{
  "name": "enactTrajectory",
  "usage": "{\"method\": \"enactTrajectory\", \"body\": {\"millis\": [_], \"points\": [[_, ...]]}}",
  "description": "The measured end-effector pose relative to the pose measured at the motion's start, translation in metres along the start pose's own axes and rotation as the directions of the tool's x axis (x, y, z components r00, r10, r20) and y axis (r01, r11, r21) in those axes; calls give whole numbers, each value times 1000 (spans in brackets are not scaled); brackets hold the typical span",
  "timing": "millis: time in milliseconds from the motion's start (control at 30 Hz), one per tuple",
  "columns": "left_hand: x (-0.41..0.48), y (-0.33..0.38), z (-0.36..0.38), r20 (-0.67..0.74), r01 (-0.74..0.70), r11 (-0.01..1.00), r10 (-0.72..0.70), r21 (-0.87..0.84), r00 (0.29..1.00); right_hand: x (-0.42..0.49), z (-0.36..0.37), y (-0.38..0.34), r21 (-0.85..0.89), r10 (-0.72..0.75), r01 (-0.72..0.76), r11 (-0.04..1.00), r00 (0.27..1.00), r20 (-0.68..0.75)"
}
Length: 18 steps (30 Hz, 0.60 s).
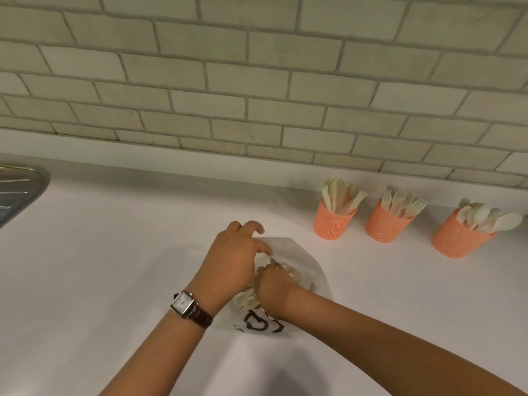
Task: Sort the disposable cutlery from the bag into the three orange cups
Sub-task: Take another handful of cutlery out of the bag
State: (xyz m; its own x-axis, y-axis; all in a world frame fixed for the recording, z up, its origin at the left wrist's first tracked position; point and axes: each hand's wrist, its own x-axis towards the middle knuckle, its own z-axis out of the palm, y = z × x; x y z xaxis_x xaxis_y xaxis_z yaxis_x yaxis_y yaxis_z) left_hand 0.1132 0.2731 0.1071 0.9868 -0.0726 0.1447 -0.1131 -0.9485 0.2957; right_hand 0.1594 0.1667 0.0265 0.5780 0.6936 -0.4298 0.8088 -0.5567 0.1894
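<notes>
We count three orange cups in a row along the back edge of the worktop (114, 252), toward its right end; the left cup (333, 224) holds knives (340, 198), the middle cup (384, 227) forks (400, 202), the right cup (457, 238) spoons (485, 217), each bunch too crowded for us to count; one white bag (303, 252) lies near the middle of the worktop, well apart from the cups; our left hand (231, 261), with one watch (185, 304) at the wrist, pinches the bag's rim with curled fingers; our right hand (274, 290) is inside the bag, fingers curled around the cutlery (245, 298) there; one steel sink (17, 190) shows at the left edge
</notes>
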Motion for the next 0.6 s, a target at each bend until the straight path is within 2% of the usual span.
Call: {"method": "enactTrajectory", "body": {"millis": [133,300,400,500,600], "points": [[14,-19,-5,48,-49,990,43,133,998,-15,-5,13,190,21,4,982,991,-131],[4,-39,-9,195,-99,978,62,184,979,-34,-8,37,485,54,74,872,968,-244],[-9,-53,-5,128,-175,968,153,183,980,-43,-2,45,657,85,157,738,943,-322],[-15,-61,-1,101,-209,948,190,241,977,-51,2,51,734,69,267,625,917,-393],[-14,-66,1,128,-174,983,166,51,978,-58,6,54,817,110,321,479,902,-418]]}}
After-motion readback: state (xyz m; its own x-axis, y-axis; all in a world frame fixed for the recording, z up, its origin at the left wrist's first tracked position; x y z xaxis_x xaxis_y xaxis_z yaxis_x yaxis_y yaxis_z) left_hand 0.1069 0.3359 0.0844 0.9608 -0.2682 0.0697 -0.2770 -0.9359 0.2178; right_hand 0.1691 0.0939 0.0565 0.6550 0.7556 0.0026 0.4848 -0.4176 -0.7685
